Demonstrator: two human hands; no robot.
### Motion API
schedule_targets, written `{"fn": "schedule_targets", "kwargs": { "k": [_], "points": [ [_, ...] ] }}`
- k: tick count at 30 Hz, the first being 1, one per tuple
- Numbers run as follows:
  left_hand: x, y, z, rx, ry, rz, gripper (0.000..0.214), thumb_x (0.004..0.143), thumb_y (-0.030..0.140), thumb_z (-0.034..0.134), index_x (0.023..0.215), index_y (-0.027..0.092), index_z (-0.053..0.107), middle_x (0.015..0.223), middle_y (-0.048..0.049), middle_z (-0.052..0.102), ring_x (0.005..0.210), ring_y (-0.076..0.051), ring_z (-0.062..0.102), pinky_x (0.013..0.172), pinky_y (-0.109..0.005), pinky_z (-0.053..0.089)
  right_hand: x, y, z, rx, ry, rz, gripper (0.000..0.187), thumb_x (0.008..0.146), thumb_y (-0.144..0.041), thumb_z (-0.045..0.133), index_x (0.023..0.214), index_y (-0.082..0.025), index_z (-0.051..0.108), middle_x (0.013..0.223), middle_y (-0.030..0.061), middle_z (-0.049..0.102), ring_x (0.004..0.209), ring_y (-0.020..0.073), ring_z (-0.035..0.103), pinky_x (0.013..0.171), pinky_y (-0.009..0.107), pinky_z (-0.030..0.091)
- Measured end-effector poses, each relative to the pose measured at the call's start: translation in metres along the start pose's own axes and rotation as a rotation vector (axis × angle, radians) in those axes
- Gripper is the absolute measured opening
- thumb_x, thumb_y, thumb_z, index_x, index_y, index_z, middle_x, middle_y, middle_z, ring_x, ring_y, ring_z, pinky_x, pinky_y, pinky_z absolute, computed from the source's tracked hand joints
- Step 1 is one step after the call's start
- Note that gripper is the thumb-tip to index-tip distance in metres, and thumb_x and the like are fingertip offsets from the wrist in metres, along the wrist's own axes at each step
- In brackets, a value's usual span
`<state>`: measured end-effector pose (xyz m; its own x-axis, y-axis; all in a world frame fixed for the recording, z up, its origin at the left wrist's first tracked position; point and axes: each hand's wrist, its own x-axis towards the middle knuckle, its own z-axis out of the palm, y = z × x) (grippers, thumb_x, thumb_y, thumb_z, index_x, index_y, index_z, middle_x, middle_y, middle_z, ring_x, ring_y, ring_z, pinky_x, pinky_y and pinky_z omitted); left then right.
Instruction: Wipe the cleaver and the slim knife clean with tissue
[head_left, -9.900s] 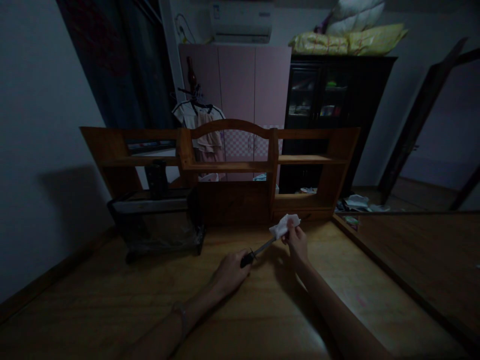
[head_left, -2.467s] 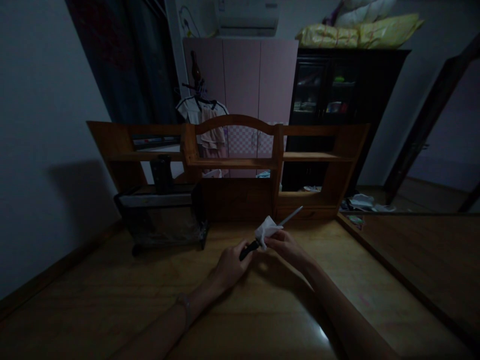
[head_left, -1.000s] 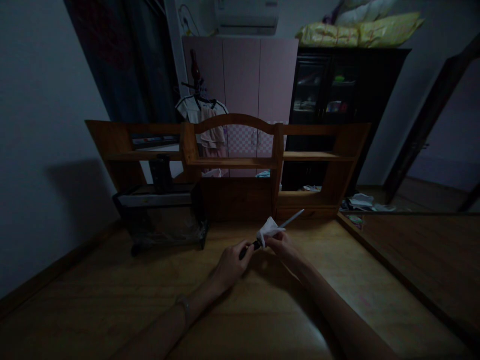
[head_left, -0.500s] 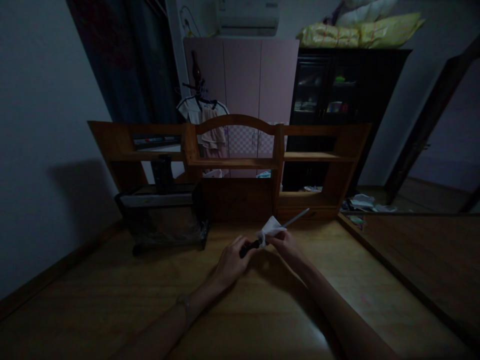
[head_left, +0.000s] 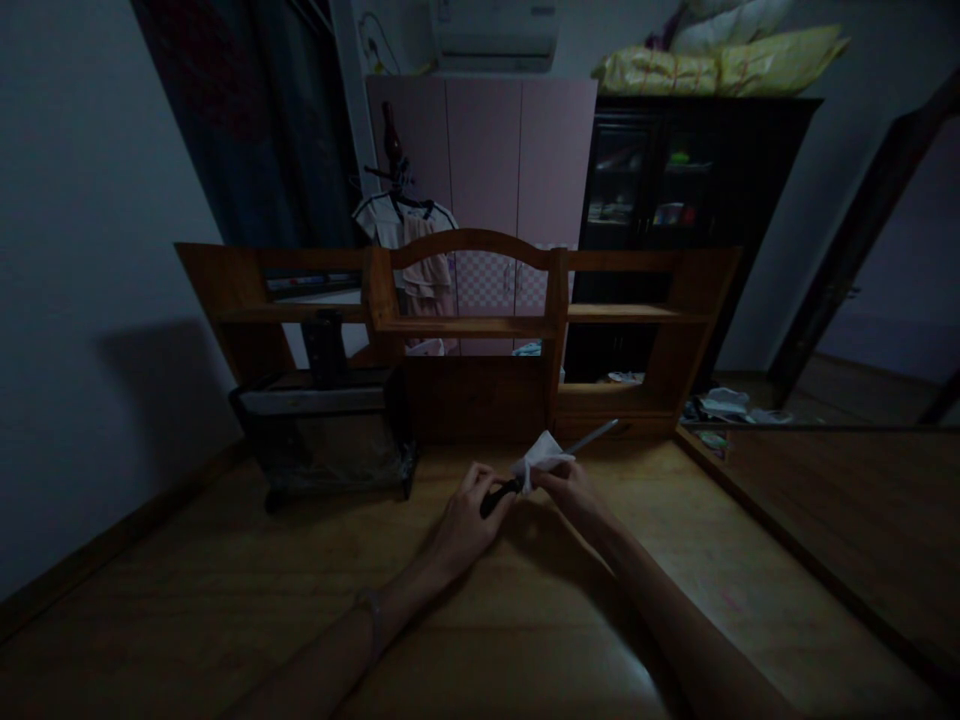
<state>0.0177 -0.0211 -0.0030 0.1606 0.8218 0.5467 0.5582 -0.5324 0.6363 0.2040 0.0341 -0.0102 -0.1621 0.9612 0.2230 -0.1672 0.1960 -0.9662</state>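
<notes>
My left hand [head_left: 463, 528] is closed round the black handle of a knife [head_left: 592, 437], whose thin blade points up and to the right. My right hand [head_left: 571, 492] pinches a white tissue [head_left: 541, 456] against the blade, close to the handle. Both hands hover just above the wooden desk [head_left: 480, 610], in front of the wooden shelf unit [head_left: 465, 325]. The part of the blade under the tissue is hidden.
A dark rack with a clear cover [head_left: 326, 440] stands on the desk at the left, against the shelf unit. Beyond are a pink wardrobe [head_left: 484, 165], a dark cabinet [head_left: 675, 200] and clothes on a hanger [head_left: 409, 250]. A second wooden surface [head_left: 840, 510] adjoins at the right.
Since ten seconds ago the tissue has gone from the blade's tip down to near the handle. Over the last second both hands have barely shifted.
</notes>
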Motion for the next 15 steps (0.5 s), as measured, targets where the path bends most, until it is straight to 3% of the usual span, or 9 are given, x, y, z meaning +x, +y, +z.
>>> {"fn": "schedule_targets", "kwargs": {
  "k": [5, 15],
  "points": [
    [0.0015, -0.0003, -0.0017, -0.024, -0.067, 0.003, 0.029, 0.095, 0.033, 0.040, 0.093, 0.020, 0.066, 0.097, -0.0064, 0.062, 0.092, -0.018, 0.059, 0.086, -0.029, 0.044, 0.0016, 0.0052, -0.0004, 0.014, -0.001, -0.003, 0.018, 0.064, -0.030, 0.074, 0.077, -0.018, 0.071, 0.081, 0.0038, 0.072, 0.077, 0.0211, 0.063, 0.076, 0.032, 0.046],
    [-0.0012, -0.0003, 0.0001, 0.038, -0.061, 0.012, 0.015, 0.089, 0.034, 0.052, 0.094, 0.021, 0.059, 0.097, -0.0044, 0.059, 0.090, -0.018, 0.057, 0.082, -0.029, 0.043, 0.0006, 0.0031, -0.0016, 0.050, 0.029, 0.022, 0.010, 0.063, -0.024, 0.071, 0.072, -0.020, 0.069, 0.077, 0.0030, 0.070, 0.074, 0.0206, 0.062, 0.069, 0.030, 0.046]
  ]
}}
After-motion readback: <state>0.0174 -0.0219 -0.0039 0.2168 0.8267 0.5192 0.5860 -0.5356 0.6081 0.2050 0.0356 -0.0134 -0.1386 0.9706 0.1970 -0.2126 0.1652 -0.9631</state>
